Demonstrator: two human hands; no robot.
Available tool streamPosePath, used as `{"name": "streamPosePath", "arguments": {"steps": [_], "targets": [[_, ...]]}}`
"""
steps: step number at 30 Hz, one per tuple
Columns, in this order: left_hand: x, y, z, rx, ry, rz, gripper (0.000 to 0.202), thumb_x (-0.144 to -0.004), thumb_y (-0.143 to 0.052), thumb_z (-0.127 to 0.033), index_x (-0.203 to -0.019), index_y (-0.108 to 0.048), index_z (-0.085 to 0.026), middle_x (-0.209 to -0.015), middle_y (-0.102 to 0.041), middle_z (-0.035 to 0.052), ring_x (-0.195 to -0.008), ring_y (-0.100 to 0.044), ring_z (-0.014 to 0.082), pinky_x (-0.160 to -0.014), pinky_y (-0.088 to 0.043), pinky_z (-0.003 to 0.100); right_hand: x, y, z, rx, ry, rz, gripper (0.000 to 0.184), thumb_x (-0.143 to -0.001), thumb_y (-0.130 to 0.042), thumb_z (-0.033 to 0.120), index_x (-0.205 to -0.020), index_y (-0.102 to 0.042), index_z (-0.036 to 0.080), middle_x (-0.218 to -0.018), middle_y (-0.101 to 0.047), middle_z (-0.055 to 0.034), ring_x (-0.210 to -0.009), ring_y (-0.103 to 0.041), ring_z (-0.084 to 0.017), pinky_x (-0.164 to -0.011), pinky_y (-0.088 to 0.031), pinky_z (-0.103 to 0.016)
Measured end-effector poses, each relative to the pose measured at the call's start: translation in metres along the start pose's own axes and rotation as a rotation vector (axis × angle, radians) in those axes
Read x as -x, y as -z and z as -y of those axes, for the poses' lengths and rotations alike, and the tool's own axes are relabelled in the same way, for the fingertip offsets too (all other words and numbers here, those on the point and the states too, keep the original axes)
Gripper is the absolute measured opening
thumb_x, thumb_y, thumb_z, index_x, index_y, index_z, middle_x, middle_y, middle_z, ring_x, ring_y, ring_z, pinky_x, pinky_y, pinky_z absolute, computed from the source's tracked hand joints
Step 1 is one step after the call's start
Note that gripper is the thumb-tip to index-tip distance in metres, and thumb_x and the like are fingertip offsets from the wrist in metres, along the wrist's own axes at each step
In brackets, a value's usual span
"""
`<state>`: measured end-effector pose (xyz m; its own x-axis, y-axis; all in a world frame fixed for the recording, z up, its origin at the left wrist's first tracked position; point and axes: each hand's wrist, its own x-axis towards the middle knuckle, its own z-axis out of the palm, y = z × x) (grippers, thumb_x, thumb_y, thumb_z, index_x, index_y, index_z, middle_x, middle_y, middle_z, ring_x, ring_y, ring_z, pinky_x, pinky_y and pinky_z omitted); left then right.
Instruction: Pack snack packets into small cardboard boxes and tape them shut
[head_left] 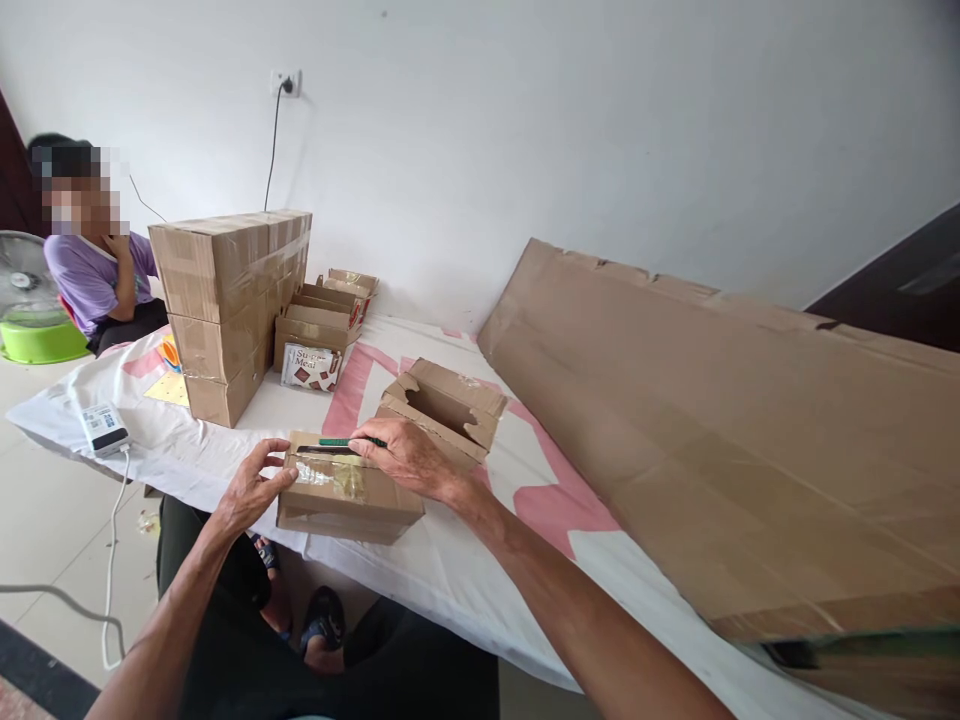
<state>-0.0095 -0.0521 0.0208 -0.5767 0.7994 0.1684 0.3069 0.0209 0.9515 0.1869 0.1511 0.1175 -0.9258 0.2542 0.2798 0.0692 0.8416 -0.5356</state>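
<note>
A small taped cardboard box [352, 495] lies at the near edge of the white-and-pink table cover [450, 560]. My left hand [251, 488] rests against the box's left end, fingers curled round its corner. My right hand [401, 458] is pinched on a green-handled cutter [341, 442] lying along the box's top seam. Just behind stands an open empty carton [442, 405].
A stack of taped cartons [225, 305] stands at the back left, with open cartons [326, 320] and a printed packet [310, 366] beside it. A long flat cardboard sheet [735, 440] covers the right side. A power strip [103, 428] lies at the left edge. A person sits far left.
</note>
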Motion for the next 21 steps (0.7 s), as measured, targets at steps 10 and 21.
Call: {"name": "streamPosePath", "arguments": {"steps": [10, 21], "targets": [[0.0, 0.001, 0.001, -0.004, 0.003, 0.016, 0.052, -0.085, -0.076, -0.055, -0.125, -0.069, -0.022, -0.121, -0.076, 0.0118, -0.115, -0.071, 0.0323, -0.079, -0.058, 0.036, -0.004, 0.001, 0.006, 0.146, 0.066, 0.022, 0.036, -0.11, -0.052, 0.038, -0.094, -0.08, 0.024, -0.089, -0.077, -0.0054, -0.083, -0.065, -0.02, -0.078, -0.043, -0.032], [-0.004, 0.002, 0.002, -0.053, -0.061, 0.049, 0.063, -0.091, -0.07, -0.053, -0.146, -0.061, -0.024, -0.156, -0.06, 0.0163, -0.14, -0.061, 0.0363, -0.092, -0.061, 0.041, -0.031, 0.021, 0.055, 0.539, -0.059, 0.278, 0.034, -0.111, -0.052, 0.032, -0.103, -0.081, 0.018, -0.104, -0.082, -0.0099, -0.092, -0.072, -0.022, -0.074, -0.041, -0.03]]}}
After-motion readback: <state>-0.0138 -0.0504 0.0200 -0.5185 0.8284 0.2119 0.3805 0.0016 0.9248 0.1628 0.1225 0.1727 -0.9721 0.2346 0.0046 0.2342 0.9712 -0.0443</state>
